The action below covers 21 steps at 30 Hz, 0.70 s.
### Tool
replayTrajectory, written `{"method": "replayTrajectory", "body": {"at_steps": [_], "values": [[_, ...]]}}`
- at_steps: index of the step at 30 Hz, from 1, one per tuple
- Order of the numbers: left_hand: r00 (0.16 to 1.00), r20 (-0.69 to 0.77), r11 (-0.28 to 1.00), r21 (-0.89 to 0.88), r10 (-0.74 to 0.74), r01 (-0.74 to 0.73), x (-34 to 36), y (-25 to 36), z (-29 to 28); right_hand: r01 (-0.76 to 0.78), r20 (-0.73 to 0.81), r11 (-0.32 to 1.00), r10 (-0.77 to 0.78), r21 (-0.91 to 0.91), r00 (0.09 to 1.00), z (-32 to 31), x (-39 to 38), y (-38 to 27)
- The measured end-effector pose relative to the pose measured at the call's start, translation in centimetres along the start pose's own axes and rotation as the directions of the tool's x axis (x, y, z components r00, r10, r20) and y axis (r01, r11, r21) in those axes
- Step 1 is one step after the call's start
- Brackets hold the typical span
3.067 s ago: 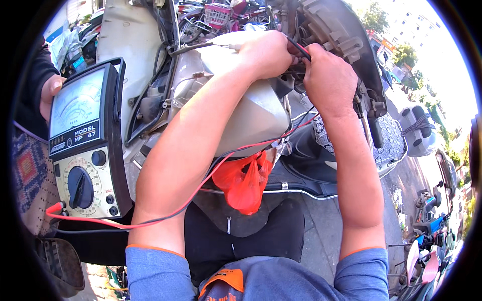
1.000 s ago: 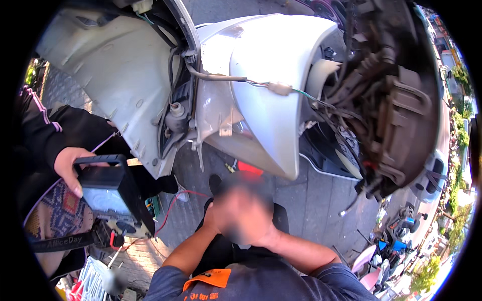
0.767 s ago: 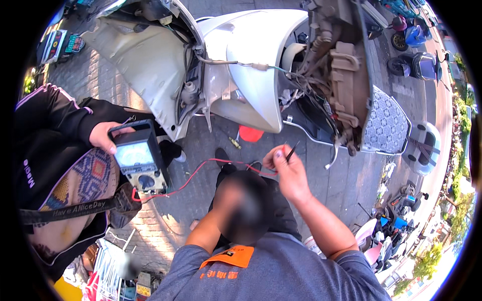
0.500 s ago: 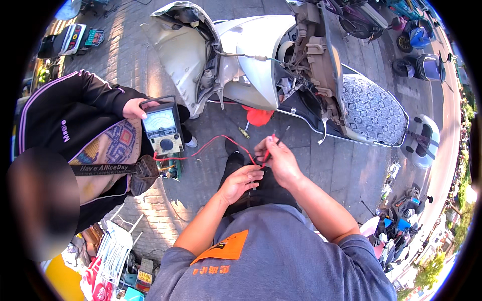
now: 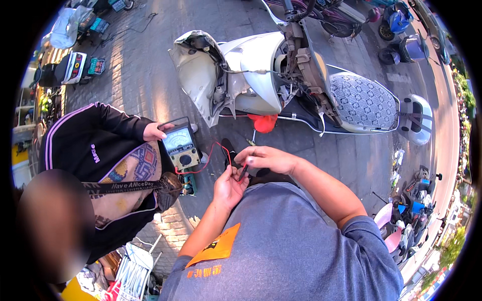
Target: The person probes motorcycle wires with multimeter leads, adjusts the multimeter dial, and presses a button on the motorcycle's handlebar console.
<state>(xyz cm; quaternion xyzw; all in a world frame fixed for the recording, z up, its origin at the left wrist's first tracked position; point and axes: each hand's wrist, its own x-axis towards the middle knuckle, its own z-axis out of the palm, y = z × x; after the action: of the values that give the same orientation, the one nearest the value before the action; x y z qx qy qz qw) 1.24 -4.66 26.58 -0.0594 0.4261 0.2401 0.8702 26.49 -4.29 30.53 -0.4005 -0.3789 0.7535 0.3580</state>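
My left hand (image 5: 228,189) is closed near my body, with the red test lead (image 5: 216,144) running into its fingers. My right hand (image 5: 271,160) reaches across and pinches a thin black test probe (image 5: 243,173) just above the left fingers. The probe tips are too small or hidden to make out. To the left, a person's hand (image 5: 154,132) steadies an analog multimeter (image 5: 182,146) by its top. The red lead loops from the meter's lower edge to my hands.
A white scooter (image 5: 258,50) with its front panels opened up lies ahead, its patterned seat (image 5: 362,103) at the right. A red cloth-like bundle (image 5: 263,123) hangs below it. A folded white metal frame (image 5: 134,268) stands at lower left; parked scooters line the right.
My hands have come closer to my body and to the left, the right now reaching over the left. The view has shifted, and the meter appears further right and lower.
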Motion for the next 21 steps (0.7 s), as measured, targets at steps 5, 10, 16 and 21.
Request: {"method": "replayTrajectory", "body": {"at_steps": [5,10,16,21], "values": [[0.996,0.012,0.961,0.266,-0.086,0.080,-1.2,5.9,-0.1,0.155,-0.679,0.940,0.100,0.305,0.727,-10.7,2.9,1.7],[0.991,-0.004,0.945,0.300,-0.132,0.127,-2.3,10.1,-1.7,0.625,-0.934,0.694,0.268,0.358,0.236,-19.7,8.0,2.5],[0.981,-0.127,0.948,0.268,-0.143,0.173,-2.3,11.6,-3.7,0.709,-0.882,0.611,0.470,0.354,0.035,-23.4,11.8,2.4],[0.980,-0.182,0.947,0.292,-0.084,0.135,-1.7,12.2,-3.6,0.774,-0.871,0.571,0.488,0.275,-0.051,-24.0,12.3,3.5]]}}
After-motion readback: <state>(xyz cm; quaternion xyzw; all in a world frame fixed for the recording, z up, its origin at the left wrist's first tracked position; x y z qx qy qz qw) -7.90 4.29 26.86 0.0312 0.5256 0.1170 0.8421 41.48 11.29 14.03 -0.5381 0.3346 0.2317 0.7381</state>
